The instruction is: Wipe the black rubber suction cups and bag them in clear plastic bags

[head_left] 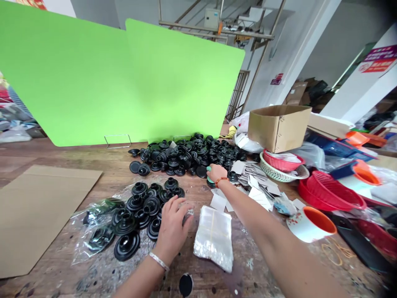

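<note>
My left hand (174, 225) is at the front centre, beside a cluster of black stepped round parts (124, 222) with raised necks. Its fingers are curled around a bit of clear plastic bag (190, 212), mostly hidden by the hand. Stretched far forward, my right hand (218, 174) has green covers on its fingertips. It pinches at a black round part (211, 183) at the front edge of a large pile of the same parts (186, 155). Between my forearms lies a stack of flat clear bags (214, 236).
Green panels (182, 82) stand behind the pile. Flat cardboard (40, 207) lies at left. White and grey cards (257, 186) are scattered at right, near an open carton (277, 126), a red basket (331, 190), a white mug-like cup (312, 223) and a dark phone-like slab (361, 242).
</note>
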### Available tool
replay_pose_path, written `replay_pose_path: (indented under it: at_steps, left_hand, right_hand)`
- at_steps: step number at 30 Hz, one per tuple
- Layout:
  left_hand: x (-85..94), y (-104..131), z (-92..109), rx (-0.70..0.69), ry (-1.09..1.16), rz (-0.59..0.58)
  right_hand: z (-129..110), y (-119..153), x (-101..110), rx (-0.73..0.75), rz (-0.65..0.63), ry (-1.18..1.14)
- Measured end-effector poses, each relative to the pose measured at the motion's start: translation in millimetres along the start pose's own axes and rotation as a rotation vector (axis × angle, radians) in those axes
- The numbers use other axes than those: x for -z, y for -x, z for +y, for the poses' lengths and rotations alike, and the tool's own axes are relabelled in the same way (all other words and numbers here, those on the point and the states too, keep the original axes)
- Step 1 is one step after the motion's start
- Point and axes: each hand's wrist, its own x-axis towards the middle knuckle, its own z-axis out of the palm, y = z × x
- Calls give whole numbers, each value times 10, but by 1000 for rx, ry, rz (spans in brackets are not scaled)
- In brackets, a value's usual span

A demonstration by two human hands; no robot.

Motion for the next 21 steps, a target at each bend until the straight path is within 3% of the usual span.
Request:
replay_pose_path:
  at_steps: [4, 7, 10, 12, 13, 18, 20, 21]
  left_hand:
    - [13, -58, 6, 80, 153, -8]
    - [20, -174, 32, 111, 201, 6]
    - [-23, -271, 102, 199, 385, -12]
    - [-40, -287, 148, 277, 556, -72]
    - [-37, -274, 169, 308, 625, -106]
    - [58, -16, 302, 389, 793, -139]
    - [85, 137, 364, 432, 899, -115]
    - [92, 214, 389, 450, 930, -97]
  right_hand:
    - [32, 98, 273, 56, 97, -25]
    - [-12, 349, 494, 186, 126, -61]
    - [-120, 764, 635, 482, 0, -169]
    - [-180, 1052, 681, 725, -144, -400]
    - [-200, 1179, 689, 761, -182, -547]
    - [-285, 1585, 536, 470, -20, -1143]
    - [-379, 1712, 393, 308, -68, -1373]
    - [-443, 1785, 319, 162, -155, -1526]
